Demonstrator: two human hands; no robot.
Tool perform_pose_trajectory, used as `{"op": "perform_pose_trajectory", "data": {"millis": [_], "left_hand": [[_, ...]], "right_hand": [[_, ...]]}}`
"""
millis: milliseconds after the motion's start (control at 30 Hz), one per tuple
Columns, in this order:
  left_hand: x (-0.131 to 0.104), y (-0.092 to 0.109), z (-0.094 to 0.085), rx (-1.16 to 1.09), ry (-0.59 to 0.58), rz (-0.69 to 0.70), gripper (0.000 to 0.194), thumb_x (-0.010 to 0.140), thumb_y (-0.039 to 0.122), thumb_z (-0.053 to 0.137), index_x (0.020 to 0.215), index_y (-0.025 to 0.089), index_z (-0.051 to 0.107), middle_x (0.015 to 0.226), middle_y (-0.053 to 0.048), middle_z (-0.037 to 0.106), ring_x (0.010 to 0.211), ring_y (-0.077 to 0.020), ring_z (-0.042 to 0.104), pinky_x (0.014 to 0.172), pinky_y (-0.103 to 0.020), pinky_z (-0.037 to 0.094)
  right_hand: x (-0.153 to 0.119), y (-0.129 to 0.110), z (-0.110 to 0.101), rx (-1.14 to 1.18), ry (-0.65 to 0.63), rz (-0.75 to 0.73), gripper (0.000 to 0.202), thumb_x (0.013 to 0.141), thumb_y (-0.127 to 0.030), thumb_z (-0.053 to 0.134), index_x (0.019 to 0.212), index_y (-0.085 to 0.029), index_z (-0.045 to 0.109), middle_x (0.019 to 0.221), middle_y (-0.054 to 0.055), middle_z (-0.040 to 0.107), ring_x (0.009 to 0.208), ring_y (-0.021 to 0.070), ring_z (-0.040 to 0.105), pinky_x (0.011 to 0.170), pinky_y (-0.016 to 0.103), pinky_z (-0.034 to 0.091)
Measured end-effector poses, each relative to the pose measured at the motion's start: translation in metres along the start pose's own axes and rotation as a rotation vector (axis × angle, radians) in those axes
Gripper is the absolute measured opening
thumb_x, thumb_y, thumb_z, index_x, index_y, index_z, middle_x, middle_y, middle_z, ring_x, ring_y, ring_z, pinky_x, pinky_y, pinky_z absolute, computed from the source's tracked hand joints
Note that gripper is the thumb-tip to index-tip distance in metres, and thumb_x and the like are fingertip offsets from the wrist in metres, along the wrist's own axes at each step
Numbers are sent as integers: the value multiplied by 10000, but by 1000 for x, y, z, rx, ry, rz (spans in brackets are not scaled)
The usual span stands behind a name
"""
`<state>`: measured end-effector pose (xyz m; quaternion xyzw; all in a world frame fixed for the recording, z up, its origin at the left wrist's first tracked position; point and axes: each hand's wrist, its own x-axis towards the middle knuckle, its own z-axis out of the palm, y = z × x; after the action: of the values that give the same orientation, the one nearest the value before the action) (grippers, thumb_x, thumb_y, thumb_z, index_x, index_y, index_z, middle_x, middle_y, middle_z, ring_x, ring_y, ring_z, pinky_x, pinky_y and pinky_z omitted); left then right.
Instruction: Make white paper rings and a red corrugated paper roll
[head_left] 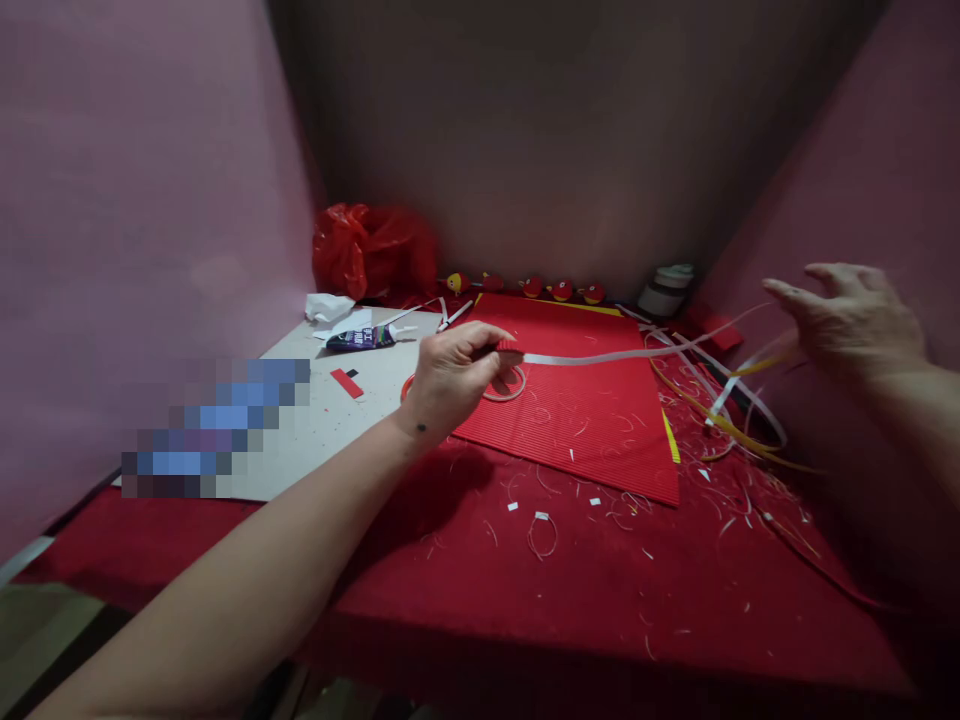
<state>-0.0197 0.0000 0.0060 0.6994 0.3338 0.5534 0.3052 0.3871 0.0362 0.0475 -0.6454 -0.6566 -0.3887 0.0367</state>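
My left hand (454, 375) pinches a small red ribbed piece (511, 346) above the red corrugated sheet (570, 400). From that piece a narrow white strip (600, 357) stretches to the right, thinning toward my right hand (855, 310). The right hand is raised at the right side with its fingers spread; the strip's far end passes near its fingertips. A pale ring-shaped coil (506, 384) shows just behind the left fingers, partly hidden by them. Yellow sheet edges (671, 437) stick out from under the red sheet.
A grey board (300, 440) at left bears a dark glue tube (361, 338) and a red scrap (346, 382). Behind are a red plastic bag (371, 250), several small red figures (561, 290) and a tape roll (666, 290). Loose strips (731, 425) and trimmings lie at right.
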Motion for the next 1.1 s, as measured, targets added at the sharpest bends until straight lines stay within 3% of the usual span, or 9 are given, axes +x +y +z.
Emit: {"op": "perform_pose_trajectory", "data": {"millis": [67, 133, 200, 300, 367, 433, 567, 667, 1100], "left_hand": [[-3, 1, 4, 15, -48, -2, 60, 747, 178, 583, 746, 125, 610, 568, 6, 592, 486, -83, 592, 478, -182, 523], [-7, 3, 8, 12, -93, -9, 70, 757, 185, 577, 758, 125, 612, 597, -1, 597, 496, -79, 592, 482, -179, 524], [-10, 3, 10, 2, -131, -10, 79, 772, 196, 563, 781, 135, 613, 629, -3, 602, 511, -73, 593, 496, -176, 527], [-14, 3, 13, 5, -182, -1, 91, 792, 207, 545, 811, 144, 609, 634, -1, 597, 509, -67, 587, 512, -181, 529], [-16, 4, 14, 17, -201, 11, 95, 797, 212, 544, 825, 145, 605, 632, -2, 592, 512, -68, 586, 526, -188, 532], [-17, 4, 14, 31, -210, 29, 89, 797, 204, 545, 827, 144, 603, 636, -4, 588, 517, -68, 584, 532, -190, 532], [-17, 4, 13, 55, -237, 55, 70, 791, 147, 534, 813, 134, 599, 662, -12, 586, 520, -66, 583, 523, -183, 528], [-16, 3, 13, 92, -268, 75, 73, 783, 123, 533, 807, 132, 602, 684, -15, 594, 532, -67, 590, 530, -180, 529], [-14, 1, 15, 222, -373, 100, 111, 756, 75, 538, 759, 143, 626, 651, -14, 633, 526, -66, 586, 494, -156, 512]], "right_hand": [[5, -14, -14, 81, -70, 83, 399, 756, -113, 512, 1142, -177, 589, 1177, 176, 514, 1063, 283, 424, 818, 367, 370], [5, -42, -37, 313, 57, 174, 461, 706, -71, 506, 1159, -124, 571, 1181, 193, 516, 1079, 302, 424, 828, 398, 381], [-4, -83, -67, 465, 74, 164, 453, 695, -55, 456, 1110, -163, 602, 1062, 112, 605, 939, 224, 538, 778, 324, 433], [-26, -149, -107, 1201, -130, 124, 446, 705, -49, 406, 1099, -148, 588, 1032, 82, 632, 946, 188, 569, 823, 305, 431], [-39, -183, -121, 1437, -167, 14, 445, 721, -73, 436, 1143, -165, 543, 1118, 78, 591, 1011, 188, 538, 864, 316, 407], [-45, -204, -124, 1569, -233, -17, 412, 744, -118, 461, 1149, -172, 516, 1082, 82, 593, 936, 186, 561, 776, 315, 443], [-43, -212, -119, 1700, -397, -51, 157, 765, -189, 489, 871, -153, 598, 775, 39, 601, 709, 148, 544, 628, 274, 424], [-40, -205, -117, 1723, -490, -17, 97, 745, -216, 521, 729, -151, 591, 637, -2, 536, 583, 106, 462, 532, 237, 362], [-47, -206, -98, 2086, -824, 244, 113, 658, -202, 602, 577, -152, 541, 466, -38, 442, 420, 56, 286, 428, 239, 167]]}}
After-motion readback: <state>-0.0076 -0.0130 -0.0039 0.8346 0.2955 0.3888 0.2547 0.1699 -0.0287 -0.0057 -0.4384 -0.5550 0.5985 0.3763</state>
